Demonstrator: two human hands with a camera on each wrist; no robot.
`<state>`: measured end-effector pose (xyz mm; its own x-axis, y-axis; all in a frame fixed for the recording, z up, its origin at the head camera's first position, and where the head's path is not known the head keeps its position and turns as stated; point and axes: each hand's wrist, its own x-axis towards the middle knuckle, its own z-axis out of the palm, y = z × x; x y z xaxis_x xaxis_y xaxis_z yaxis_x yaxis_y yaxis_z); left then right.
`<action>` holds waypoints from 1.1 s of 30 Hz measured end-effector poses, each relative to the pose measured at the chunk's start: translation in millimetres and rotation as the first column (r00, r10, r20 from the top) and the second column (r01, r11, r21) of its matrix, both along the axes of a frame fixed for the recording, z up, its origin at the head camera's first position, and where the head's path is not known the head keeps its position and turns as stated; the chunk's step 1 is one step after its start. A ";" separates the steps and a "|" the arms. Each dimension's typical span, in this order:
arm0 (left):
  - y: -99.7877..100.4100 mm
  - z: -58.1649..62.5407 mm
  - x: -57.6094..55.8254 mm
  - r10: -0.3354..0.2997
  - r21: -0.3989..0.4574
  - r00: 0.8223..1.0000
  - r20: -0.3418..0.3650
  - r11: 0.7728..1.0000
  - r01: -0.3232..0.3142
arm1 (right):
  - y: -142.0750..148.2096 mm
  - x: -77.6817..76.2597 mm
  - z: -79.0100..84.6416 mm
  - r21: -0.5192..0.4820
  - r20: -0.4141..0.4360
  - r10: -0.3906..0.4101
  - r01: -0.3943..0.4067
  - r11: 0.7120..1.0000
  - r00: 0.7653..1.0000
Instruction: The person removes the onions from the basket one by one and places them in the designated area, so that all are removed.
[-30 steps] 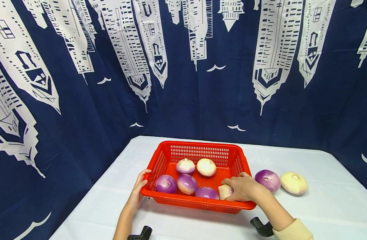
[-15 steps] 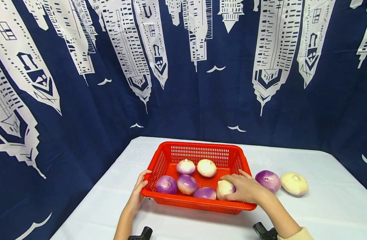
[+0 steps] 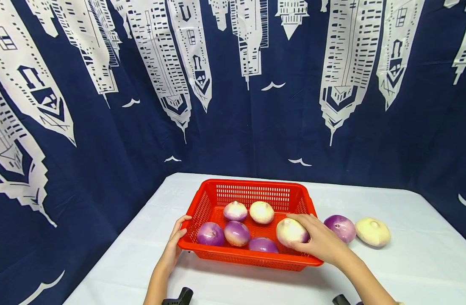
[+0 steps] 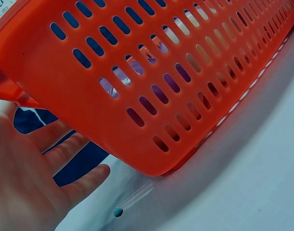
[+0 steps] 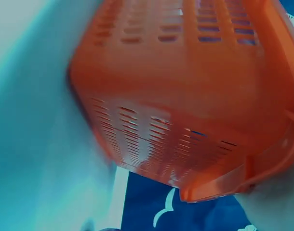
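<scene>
My right hand (image 3: 318,237) grips a white-and-purple onion (image 3: 292,232) from its right side, over the right front part of the red plastic basket (image 3: 252,259). The fingers lie over the top of this onion and the thumb is at its lower front. At the basket's left side my left hand (image 3: 173,243) rests against the rim. In the left wrist view, the fingers (image 4: 91,180) of that hand are fairly straight and reach behind the basket's edge. More onions sit in the basket: a purple one (image 3: 210,234) at front left and a pale one (image 3: 262,212) at the back.
To the right of the basket, a purple onion (image 3: 340,229) and a cream onion (image 3: 373,232) lie side by side on the white tablecloth (image 3: 416,262). Behind the table hangs a navy curtain (image 3: 233,140) with white building prints.
The right hand has raised the white-and-purple onion from its spot at the front right of the basket and turned it slightly. My left hand stays at the rim.
</scene>
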<state>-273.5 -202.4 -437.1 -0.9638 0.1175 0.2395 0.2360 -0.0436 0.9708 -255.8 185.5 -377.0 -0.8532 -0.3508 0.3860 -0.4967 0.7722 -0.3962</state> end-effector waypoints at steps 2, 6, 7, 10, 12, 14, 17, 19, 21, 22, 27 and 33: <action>0.6 1.6 0.8 0.001 0.004 1.000 0.004 1.000 -0.001 | 1.3 2.5 -2.2 -0.045 -0.026 -0.019 0.017 0.999 0.999; 0.8 2.7 2.1 0.006 0.009 1.000 0.012 1.000 -0.006 | 4.6 8.8 -5.2 -0.131 -0.087 -0.055 0.043 0.990 0.995; 0.5 2.4 2.1 0.007 0.009 1.000 0.012 1.000 -0.007 | 5.6 10.8 -5.5 -0.149 -0.098 -0.067 0.052 0.987 0.993; -0.3 0.5 1.2 0.005 0.004 1.000 0.009 1.000 -0.005 | 9.5 17.6 -5.7 -0.202 -0.112 -0.115 0.090 0.975 0.987; -0.9 -1.2 0.4 0.004 0.002 1.000 0.001 1.000 -0.004 | 12.2 22.1 -5.7 -0.239 -0.114 -0.150 0.120 0.964 0.982; -1.8 -3.6 -0.8 0.002 0.000 1.000 -0.010 1.000 -0.002 | 15.0 26.4 -6.1 -0.273 -0.127 -0.187 0.147 0.951 0.974; -3.7 -9.0 -3.2 0.007 -0.014 1.000 -0.011 1.000 -0.007 | 19.4 31.7 -7.6 -0.335 -0.165 -0.238 0.173 0.926 0.957; -4.7 -11.9 -4.6 0.011 -0.019 1.000 -0.002 1.000 -0.011 | 23.4 34.7 -8.9 -0.367 -0.191 -0.268 0.184 0.912 0.944; -5.6 -13.3 -5.1 0.004 -0.031 1.000 -0.002 1.000 -0.004 | 28.2 37.3 -10.5 -0.401 -0.221 -0.290 0.184 0.897 0.931; -5.5 -12.8 -4.9 0.003 -0.025 1.000 -0.001 1.000 -0.003 | 30.7 38.3 -11.2 -0.417 -0.234 -0.298 0.181 0.891 0.925; -3.1 -5.6 -1.8 -0.003 -0.010 1.000 -0.018 1.000 0.003 | 44.0 40.9 -11.4 -0.470 -0.240 -0.370 0.226 0.853 0.898; 0.1 2.4 1.9 0.002 0.003 1.000 0.009 1.000 -0.002 | 60.5 41.6 -8.5 -0.507 -0.124 -0.474 0.355 0.786 0.872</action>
